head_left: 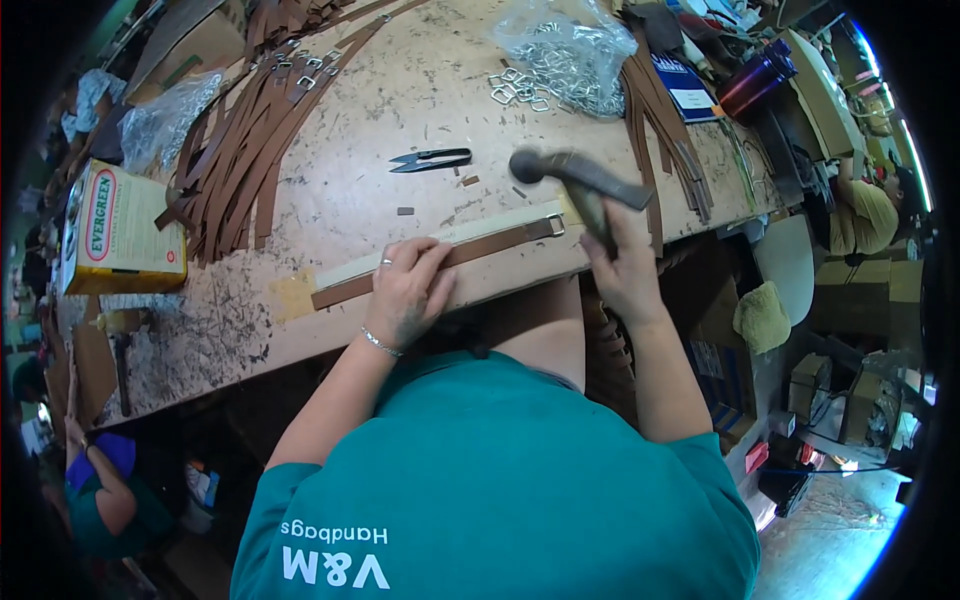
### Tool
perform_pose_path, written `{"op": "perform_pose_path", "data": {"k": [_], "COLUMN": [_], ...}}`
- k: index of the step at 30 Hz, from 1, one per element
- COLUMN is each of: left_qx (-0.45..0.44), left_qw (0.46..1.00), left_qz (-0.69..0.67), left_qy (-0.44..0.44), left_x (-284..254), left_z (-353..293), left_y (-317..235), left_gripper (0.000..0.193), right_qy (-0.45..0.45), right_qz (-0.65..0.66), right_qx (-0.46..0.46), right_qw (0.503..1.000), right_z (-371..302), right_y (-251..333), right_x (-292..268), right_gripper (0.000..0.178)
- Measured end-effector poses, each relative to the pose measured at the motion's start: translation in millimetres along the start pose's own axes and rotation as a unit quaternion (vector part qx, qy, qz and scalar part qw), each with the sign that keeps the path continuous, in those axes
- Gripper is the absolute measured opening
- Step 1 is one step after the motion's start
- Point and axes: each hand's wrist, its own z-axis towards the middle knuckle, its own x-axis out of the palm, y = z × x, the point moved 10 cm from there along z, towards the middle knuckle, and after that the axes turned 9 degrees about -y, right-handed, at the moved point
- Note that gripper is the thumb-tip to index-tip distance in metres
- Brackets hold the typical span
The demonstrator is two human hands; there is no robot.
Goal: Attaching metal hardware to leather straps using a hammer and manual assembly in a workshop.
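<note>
A brown strap (pixel 487 247) lies along the near edge of the worktable beside a pale straight strip (pixel 478 226). At its right end is a metal buckle (pixel 551 227). My left hand (pixel 402 288) rests on the strap's left part, its bent fingers holding it down. Raised above the right end, my right hand (pixel 627 264) grips a hammer (pixel 590 182) by its handle. The hammer is slightly blurred, its rounded head toward the left. Beyond the strap lie small black thread snips (pixel 430 160) and a few brown scraps.
A bundle of brown straps (pixel 240 150) spreads over the table's left side, beside a yellow-and-white can (pixel 125 228). Metal rings (pixel 519 90) and a plastic bag (pixel 570 60) of them lie at the back. More straps (pixel 655 125) and a dark bottle (pixel 757 80) stand right.
</note>
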Motion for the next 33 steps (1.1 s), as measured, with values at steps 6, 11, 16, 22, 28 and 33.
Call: {"op": "perform_pose_path", "data": {"k": [6,11,16,22,28,33], "left_qx": [-0.097,-0.048,-0.072,-0.094,-0.225,-0.077], "left_qw": [0.993,0.989,0.961,0.884,0.894,0.96], "left_qz": [-0.059,-0.123,-0.207,-0.318,-0.377,0.244], "left_qy": [0.03,0.065,0.168,0.33,0.092,-0.112], "left_x": [3.9,30.3,16.3,-39.4,-138.9,-217.8], "left_z": [-2.6,-2.2,-17.5,-26.1,6.7,24.1], "left_y": [25.5,4.7,-11.1,-34.3,78.6,174.9], "left_gripper": [0.017,0.013,0.013,0.028,0.028,0.04], "right_qy": [-0.031,0.033,0.147,0.546,0.424,-0.164], "right_qz": [-0.094,-0.277,-0.014,0.166,0.069,-0.031], "right_qx": [-0.074,-0.052,-0.24,0.093,-0.115,-0.14], "right_qw": [0.992,0.959,0.959,0.816,0.895,0.976], "right_z": [80.7,94.1,39.3,-39.6,102.7,196.2], "right_y": [6.2,-57.4,57.5,66.5,105.0,93.8], "right_x": [42.9,96.2,102.6,86.7,115.4,51.7], "right_gripper": [0.052,0.059,0.053,0.029,0.033,0.038]}}
